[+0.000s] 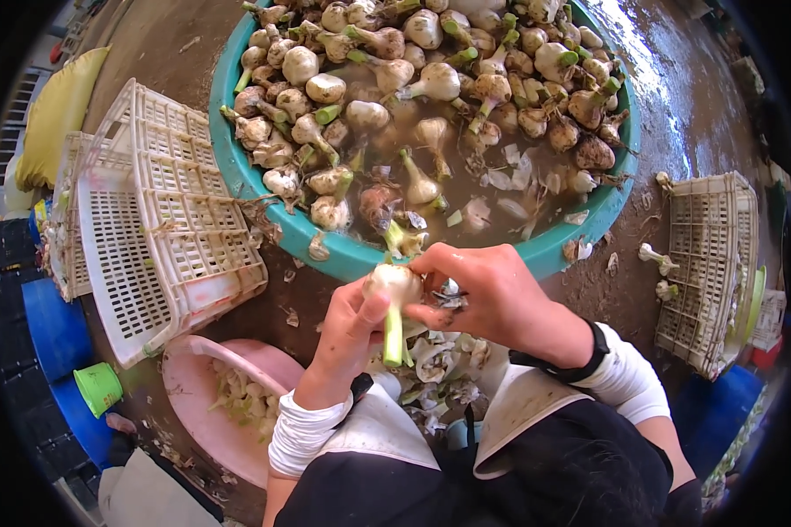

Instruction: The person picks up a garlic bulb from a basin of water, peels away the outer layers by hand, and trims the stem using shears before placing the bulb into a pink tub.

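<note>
In front of my lap, my left hand [349,329] is closed around a white garlic bulb [395,283], whose green cut stem points down toward me. My right hand [492,285] meets the bulb from the right. Its thumb and forefinger pinch a dark, dirty scrap of skin [451,295] beside the bulb. Just beyond my hands stands a large teal tub [325,249] of murky water, heaped with muddy garlic bulbs [439,82]. Loose peelings float at its near right side. Below my hands, a pile of peeled skins [439,360] lies between my knees.
A pink basin [189,386] holding pale peeled garlic stands at my lower left. White plastic crates [193,211] lean on the left, and another crate [707,272] stands on the right with loose bulbs beside it. A green bucket [98,389] and blue containers sit far left. The floor looks wet.
</note>
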The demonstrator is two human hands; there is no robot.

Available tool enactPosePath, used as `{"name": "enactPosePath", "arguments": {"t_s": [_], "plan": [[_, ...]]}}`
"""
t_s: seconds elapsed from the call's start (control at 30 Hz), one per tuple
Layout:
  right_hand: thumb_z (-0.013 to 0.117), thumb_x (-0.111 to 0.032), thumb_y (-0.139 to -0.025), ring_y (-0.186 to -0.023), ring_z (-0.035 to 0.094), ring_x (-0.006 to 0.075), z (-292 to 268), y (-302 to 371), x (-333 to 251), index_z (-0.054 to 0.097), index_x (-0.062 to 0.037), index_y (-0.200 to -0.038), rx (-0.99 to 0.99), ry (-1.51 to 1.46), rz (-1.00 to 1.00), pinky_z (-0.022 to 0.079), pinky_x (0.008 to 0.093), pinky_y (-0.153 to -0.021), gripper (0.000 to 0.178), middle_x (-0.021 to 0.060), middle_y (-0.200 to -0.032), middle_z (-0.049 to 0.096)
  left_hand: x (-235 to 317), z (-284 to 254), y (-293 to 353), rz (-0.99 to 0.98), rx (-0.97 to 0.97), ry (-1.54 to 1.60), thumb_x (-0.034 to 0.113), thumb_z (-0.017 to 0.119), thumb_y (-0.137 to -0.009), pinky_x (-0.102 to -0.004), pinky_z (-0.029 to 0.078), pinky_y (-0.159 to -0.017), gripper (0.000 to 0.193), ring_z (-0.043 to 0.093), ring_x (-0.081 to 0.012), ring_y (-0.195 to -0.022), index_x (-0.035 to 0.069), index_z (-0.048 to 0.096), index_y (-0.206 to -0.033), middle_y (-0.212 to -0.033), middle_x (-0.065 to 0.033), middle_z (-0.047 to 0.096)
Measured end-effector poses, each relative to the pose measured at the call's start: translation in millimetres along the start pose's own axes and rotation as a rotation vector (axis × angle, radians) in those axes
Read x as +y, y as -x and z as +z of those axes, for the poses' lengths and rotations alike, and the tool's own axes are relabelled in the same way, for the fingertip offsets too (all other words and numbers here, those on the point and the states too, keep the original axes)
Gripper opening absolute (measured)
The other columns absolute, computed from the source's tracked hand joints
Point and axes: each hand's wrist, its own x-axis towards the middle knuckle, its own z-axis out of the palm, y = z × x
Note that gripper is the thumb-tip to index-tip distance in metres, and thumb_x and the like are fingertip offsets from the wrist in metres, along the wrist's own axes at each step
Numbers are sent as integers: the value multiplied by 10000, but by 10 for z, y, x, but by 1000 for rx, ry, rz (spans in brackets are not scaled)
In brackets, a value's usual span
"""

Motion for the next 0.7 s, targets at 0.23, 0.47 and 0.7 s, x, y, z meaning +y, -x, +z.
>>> {"name": "enactPosePath", "arguments": {"t_s": [0.23, 0.47, 0.7], "plan": [[736, -169, -675, -550, 622, 298, 2, -20, 60, 608, -5, -666, -207, -233, 180, 486, 352, -525, 208, 124, -568, 593, 75, 54, -1, 187, -78, -228, 338, 464, -994, -256, 507, -671, 316, 555, -120, -835, 38, 436, -1089, -1076, -93, 505], [736, -158, -643, -517, 601, 316, 65, 55, -39, 621, -57, -653, -162, -56, 66, 480, 392, -506, 154, 130, -555, 579, 75, 14, 35, 76, -120, 7, 182, 596, -808, -263, 506, -723, 408, 517, -133, -896, 52, 394, -1138, -1056, -85, 448], [721, -83, -653, -511, 631, 240, -165, -255, 293, 623, -70, -618, 116, 217, 172, 491, 340, -490, 105, 84, -577, 630, 154, -43, 66, -21, -116, -13, 232, 617, -729, -236, 460, -658, 618, 516, -122, -914, 81, 355, -1268, -1077, -75, 470]]}}
